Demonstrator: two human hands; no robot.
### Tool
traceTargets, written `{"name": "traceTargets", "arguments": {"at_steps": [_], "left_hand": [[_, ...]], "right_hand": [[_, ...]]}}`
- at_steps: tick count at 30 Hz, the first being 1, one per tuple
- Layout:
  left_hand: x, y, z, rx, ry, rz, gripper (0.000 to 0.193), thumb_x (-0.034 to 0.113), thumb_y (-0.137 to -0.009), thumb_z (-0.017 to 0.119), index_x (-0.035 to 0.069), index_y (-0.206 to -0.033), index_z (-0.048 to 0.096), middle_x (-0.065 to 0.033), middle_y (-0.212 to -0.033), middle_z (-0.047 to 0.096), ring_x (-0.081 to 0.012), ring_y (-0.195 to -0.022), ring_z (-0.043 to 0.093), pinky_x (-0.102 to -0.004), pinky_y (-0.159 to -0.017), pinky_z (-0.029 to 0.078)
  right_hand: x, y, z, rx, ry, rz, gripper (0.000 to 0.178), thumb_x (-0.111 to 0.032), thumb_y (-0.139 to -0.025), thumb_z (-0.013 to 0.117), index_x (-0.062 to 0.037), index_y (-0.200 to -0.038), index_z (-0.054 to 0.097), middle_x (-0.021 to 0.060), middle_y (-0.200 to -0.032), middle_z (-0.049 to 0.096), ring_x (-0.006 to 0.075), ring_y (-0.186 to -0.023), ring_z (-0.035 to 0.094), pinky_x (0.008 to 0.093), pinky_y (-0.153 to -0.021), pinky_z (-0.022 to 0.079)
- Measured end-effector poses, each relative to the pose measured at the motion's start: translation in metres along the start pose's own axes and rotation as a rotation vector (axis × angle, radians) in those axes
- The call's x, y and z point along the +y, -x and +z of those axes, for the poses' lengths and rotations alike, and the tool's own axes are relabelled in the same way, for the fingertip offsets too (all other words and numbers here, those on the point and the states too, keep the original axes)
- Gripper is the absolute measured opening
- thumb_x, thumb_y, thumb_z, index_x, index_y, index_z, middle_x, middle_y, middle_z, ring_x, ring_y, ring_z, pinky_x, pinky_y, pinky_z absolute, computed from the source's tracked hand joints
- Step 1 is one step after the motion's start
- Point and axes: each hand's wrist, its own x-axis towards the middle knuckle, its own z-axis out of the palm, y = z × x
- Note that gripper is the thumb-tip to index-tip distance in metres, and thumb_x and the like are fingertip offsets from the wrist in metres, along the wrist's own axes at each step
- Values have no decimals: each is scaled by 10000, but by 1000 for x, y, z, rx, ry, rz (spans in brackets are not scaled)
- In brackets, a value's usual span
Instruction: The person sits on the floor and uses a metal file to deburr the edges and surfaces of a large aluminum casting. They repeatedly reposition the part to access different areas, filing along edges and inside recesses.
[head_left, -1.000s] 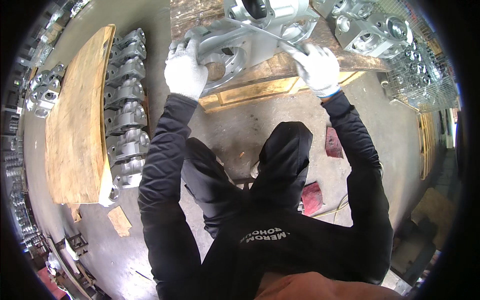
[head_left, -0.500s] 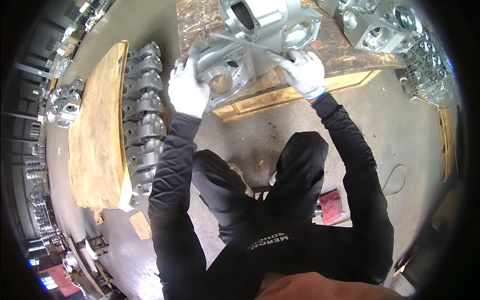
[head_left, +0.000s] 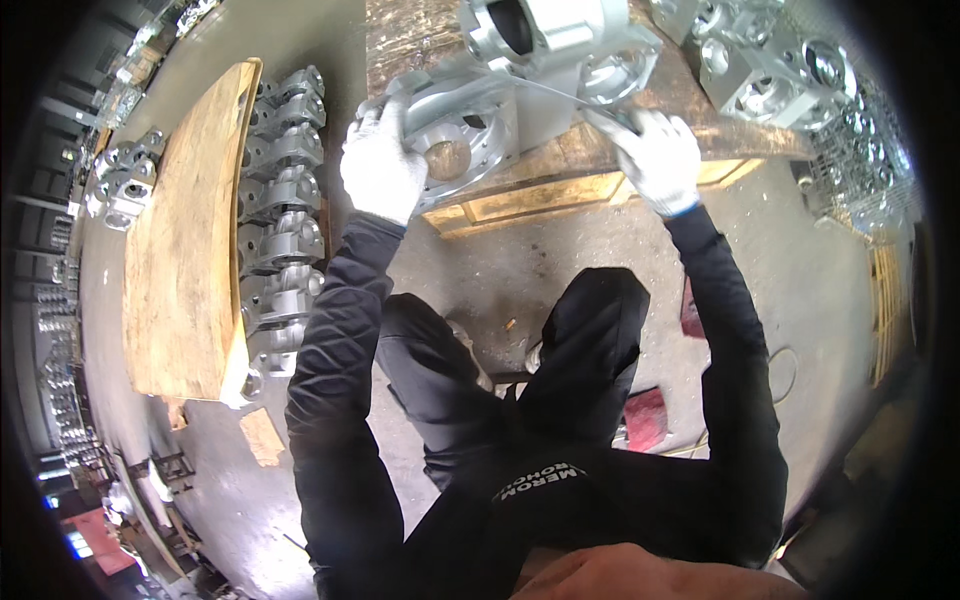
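A large silver metal casting (head_left: 480, 120) with round openings lies at the front edge of a wooden pallet (head_left: 540, 195). My left hand (head_left: 380, 165), in a white glove, presses on the casting's left side. My right hand (head_left: 655, 160), also in a white glove, grips a thin metal rod (head_left: 560, 92) that reaches left across the casting. A second, taller casting (head_left: 560, 40) stands just behind the first one.
A stack of similar castings under a wooden board (head_left: 185, 240) stands to my left, its row of castings (head_left: 280, 220) showing along the edge. More castings (head_left: 770, 70) sit at the pallet's far right. Red scraps (head_left: 645, 415) lie on the concrete floor by my legs.
The view has shifted, so the pallet and casting sit lower and nearer. Both hands have stayed on the casting and the rod.
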Motion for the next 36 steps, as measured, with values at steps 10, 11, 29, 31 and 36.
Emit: {"name": "traceTargets", "arguments": {"at_steps": [10, 11, 29, 31, 36], "left_hand": [[2, -1, 1, -17, -1, -57, 599, 48, -721, 716, 122, -1311, 645, -197, -1238, 684, -419, -1208, 619, -494, -988, 525], [2, -1, 1, -23, -20, -81, 590, 48, -724, 715, 121, -1306, 648, -194, -1237, 687, -418, -1213, 618, -492, -990, 524], [3, 2, 0, -24, -4, -67, 601, 41, -720, 719, 97, -1314, 639, -188, -1241, 688, -415, -1227, 612, -478, -999, 519], [3, 0, 1, 48, -47, -37, 616, 31, -746, 706, 139, -1348, 629, -170, -1206, 676, -400, -1108, 641, -475, -920, 543], [4, 3, 0, 59, 18, -20, 621, 16, -744, 690, 148, -1349, 632, -173, -1196, 669, -398, -1040, 653, -475, -882, 555]], "right_hand": [[3, -8, -35, 7, 63, 8, 658, -148, -856, 681, -378, -1468, 605, 8, -854, 597, 152, -723, 593, 321, -698, 486], [1, -10, -32, -109, 69, 8, 650, -148, -858, 684, -367, -1465, 608, 19, -904, 626, 167, -744, 612, 320, -705, 490], [-88, 38, 64, 254, -911, 456, 405, 24, -962, 654, -29, -1364, 663, 214, -1181, 747, 207, -1055, 755, 319, -910, 567], [-86, 40, 65, 122, -903, 528, 399, 22, -960, 657, -33, -1355, 670, 210, -1204, 741, 206, -1057, 756, 323, -892, 574], [-101, 21, 40, 17, -956, 684, 371, -5, -971, 662, -42, -1340, 681, 231, -1148, 747, 193, -1006, 761, 310, -847, 571]]}}
